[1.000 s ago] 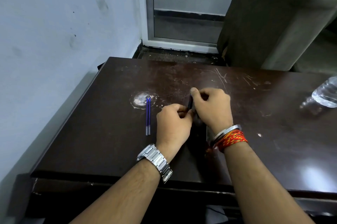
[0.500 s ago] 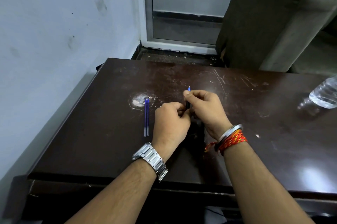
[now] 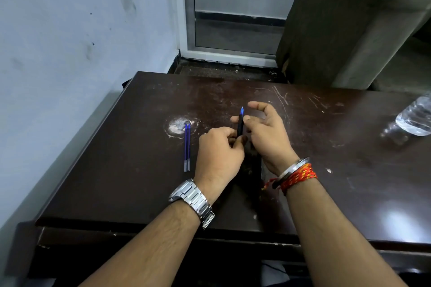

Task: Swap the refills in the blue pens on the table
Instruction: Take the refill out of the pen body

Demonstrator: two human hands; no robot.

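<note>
We see the left hand (image 3: 218, 153) with fingers clamped on the lower end of a dark pen (image 3: 240, 127) held upright over the surface (image 3: 116, 181) centre, blue tip up. Right hand (image 3: 265, 132) at 3 o'clock of it, fingers apart (thumb near the barrel, contact unclear). Two blue refills (image 3: 186, 148) lie together at 9 o'clock.

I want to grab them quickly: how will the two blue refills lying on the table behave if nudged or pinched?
The two blue refills look thin and round, so they would probably roll on the smooth table. Likely very light and slightly bendy.
</note>
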